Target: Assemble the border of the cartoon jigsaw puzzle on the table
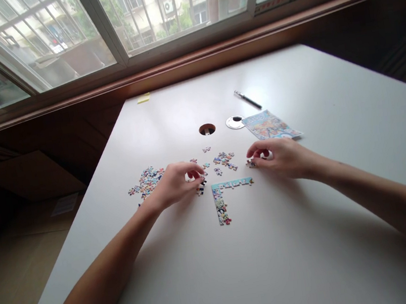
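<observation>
Only a corner of the jigsaw is joined so far, as I judge it: an L-shaped puzzle section lies flat on the white table between my hands, with a light-blue strip along its far side and a multicoloured strip down its left. The inside of the L is bare tabletop, and many pieces lie unjoined, so I would call this an early stage. The biggest share is the heap of loose pieces beyond my left wrist, with a smaller scatter of pieces just past the section. My left hand is partly curled, thumb and forefinger close together, right by a few dark-and-white pieces; I cannot tell whether it grips one. My right hand is half closed, its thumb and fingertips at a small piece right of the section, though whether I have it pinched or merely touch it, I cannot tell.
</observation>
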`<state>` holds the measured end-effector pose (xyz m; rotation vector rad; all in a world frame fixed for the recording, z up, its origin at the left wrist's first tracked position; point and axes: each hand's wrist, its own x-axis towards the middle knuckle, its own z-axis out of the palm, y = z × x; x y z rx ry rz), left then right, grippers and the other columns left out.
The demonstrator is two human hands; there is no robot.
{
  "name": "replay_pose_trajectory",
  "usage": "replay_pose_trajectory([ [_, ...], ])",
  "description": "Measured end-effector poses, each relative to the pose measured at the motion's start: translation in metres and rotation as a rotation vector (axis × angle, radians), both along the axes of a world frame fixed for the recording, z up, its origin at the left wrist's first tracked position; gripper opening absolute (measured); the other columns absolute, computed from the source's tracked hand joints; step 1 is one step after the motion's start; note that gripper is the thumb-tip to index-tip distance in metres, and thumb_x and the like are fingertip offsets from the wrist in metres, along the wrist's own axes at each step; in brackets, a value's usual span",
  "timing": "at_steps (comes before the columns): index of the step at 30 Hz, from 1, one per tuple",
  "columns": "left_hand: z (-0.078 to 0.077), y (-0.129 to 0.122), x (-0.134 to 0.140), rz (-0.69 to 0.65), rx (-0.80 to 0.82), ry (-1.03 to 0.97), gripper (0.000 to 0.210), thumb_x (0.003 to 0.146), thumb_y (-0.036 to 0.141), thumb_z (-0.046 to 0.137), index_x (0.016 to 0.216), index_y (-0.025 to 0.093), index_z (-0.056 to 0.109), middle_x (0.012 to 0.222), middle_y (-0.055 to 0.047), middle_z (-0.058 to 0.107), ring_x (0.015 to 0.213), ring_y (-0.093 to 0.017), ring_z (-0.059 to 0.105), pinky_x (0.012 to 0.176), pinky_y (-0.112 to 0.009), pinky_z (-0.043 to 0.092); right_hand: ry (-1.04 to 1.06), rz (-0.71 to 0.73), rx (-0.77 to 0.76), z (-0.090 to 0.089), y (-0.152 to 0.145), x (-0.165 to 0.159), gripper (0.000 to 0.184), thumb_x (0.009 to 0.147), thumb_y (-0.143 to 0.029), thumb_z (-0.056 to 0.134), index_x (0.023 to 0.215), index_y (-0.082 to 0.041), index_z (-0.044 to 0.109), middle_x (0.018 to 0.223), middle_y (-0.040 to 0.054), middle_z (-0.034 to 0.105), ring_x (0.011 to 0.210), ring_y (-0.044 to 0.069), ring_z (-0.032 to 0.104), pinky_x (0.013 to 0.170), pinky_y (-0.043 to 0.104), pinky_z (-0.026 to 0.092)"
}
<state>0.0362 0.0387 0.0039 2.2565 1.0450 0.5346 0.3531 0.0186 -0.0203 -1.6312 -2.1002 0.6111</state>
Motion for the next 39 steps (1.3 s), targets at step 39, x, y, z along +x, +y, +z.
replay_pose_trajectory([
  [39,-0.023,0.022,-0.017,0.074,0.221,0.153,0.018,0.091,0.026,0.062,0.103,0.029,0.076,0.107,-0.003,0.069,0.104,-0.022,0.062,0.094,-0.040,0.050,-0.124,0.121,0.081,0.000,0.002,0.000,0.020,0.087,-0.037,0.056,0.087,-0.022,0.069,0.098,0.0096,0.067,0.090,0.025,0.062,0.080,0.039,0.047],
])
